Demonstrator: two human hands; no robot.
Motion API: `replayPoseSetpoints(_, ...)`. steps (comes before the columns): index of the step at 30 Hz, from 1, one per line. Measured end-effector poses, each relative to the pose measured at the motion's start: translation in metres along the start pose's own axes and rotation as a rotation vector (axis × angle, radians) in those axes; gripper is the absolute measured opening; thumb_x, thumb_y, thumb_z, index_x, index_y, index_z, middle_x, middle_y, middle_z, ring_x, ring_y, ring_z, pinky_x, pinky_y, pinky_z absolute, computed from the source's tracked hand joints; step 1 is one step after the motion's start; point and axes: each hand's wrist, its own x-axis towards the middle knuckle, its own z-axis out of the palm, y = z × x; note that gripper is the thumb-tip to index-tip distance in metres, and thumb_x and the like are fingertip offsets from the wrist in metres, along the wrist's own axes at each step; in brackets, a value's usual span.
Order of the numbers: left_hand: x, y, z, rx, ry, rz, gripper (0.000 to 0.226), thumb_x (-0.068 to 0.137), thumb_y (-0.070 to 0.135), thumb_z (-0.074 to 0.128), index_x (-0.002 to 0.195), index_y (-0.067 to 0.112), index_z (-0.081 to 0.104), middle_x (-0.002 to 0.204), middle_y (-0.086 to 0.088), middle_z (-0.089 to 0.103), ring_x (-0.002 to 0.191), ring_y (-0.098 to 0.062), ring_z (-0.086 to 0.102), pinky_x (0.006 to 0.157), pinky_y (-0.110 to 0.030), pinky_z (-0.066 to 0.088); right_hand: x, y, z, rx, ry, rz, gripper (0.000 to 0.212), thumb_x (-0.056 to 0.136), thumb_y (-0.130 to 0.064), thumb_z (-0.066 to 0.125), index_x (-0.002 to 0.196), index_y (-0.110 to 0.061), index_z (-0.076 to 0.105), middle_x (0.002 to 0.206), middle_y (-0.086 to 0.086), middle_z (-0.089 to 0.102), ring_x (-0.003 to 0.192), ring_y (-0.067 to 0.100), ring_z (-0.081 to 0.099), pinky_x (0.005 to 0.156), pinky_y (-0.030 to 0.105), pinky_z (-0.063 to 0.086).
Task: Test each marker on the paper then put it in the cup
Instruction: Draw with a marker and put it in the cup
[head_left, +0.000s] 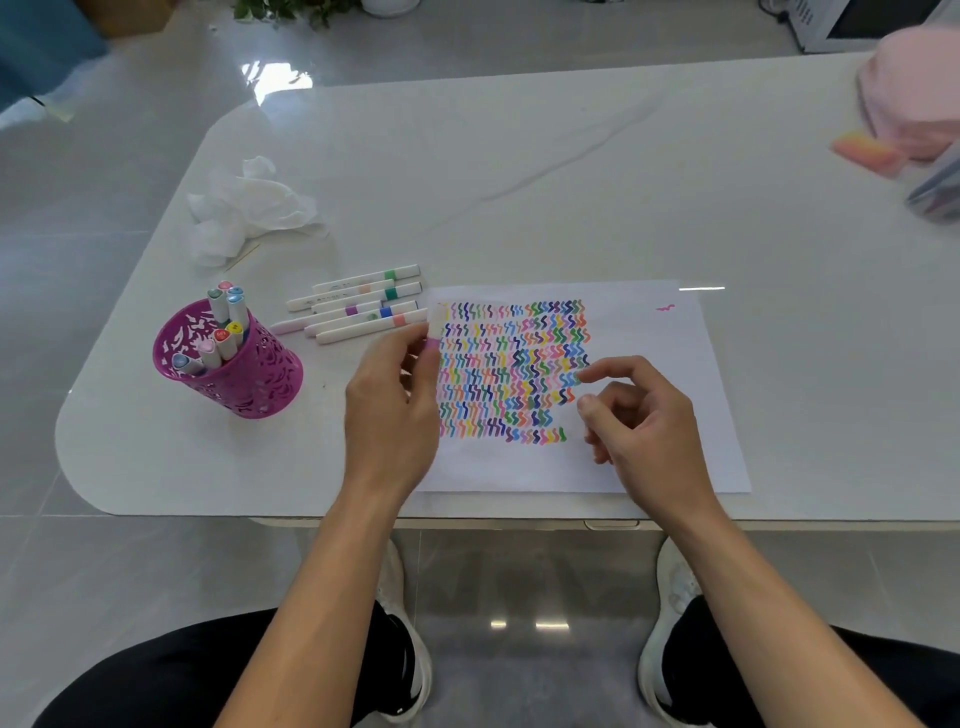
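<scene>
A white sheet of paper (660, 415) lies on the table, covered with rows of coloured squiggles (511, 371) and one pink squiggle near its far right corner. My left hand (392, 410) grips a white marker with a pink band (435, 325) at the paper's left edge; the marker is blurred. My right hand (641, 421) hovers over the paper beside the squiggles, fingers loosely curled and holding nothing. A magenta perforated cup (244, 382) stands to the left with several markers (221, 332) in it. Several capped white markers (361, 306) lie between the cup and the paper.
Crumpled white tissue (244, 208) lies behind the cup. At the far right sit a pink bag-like object (914, 93), an orange-pink block (865, 150) and a clear pouch (937, 192). The table's rounded front edge (208, 512) is close to my knees.
</scene>
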Motion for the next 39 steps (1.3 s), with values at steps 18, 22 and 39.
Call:
replayPoseSetpoints(18,-0.025,0.017,0.03,-0.468,-0.399,-0.206,0.012,0.094,0.009,0.07,0.103,0.008,0.062,0.086,-0.011,0.076,0.077,-0.026,0.077,0.072,-0.035,0.063,-0.001,-0.012,-0.002,-0.558,-0.195,-0.227,0.02,0.094,-0.038,0.075,0.108,-0.025,0.069,0.078,-0.006,0.073,0.065,0.019,0.067,0.064,0.041,0.057)
replayPoseSetpoints(22,-0.028,0.014,0.032,-0.269,-0.43,-0.137,0.012,0.092,0.024,0.073,0.098,0.017,0.065,0.079,-0.003,0.074,0.07,-0.02,0.072,0.072,-0.037,0.062,0.001,-0.013,-0.009,-0.702,-0.22,-0.29,0.014,0.096,-0.038,0.072,0.105,-0.028,0.068,0.082,-0.009,0.072,0.063,0.012,0.06,0.064,0.038,0.056)
replayPoseSetpoints(39,-0.03,0.016,0.034,-0.124,-0.339,0.025,0.013,0.096,0.031,0.068,0.109,0.031,0.068,0.092,0.018,0.07,0.089,-0.004,0.068,0.077,-0.018,0.053,-0.002,-0.008,0.002,-0.381,-0.207,-0.156,0.01,0.098,-0.024,0.072,0.105,-0.022,0.065,0.086,-0.008,0.071,0.077,0.012,0.068,0.071,0.033,0.054)
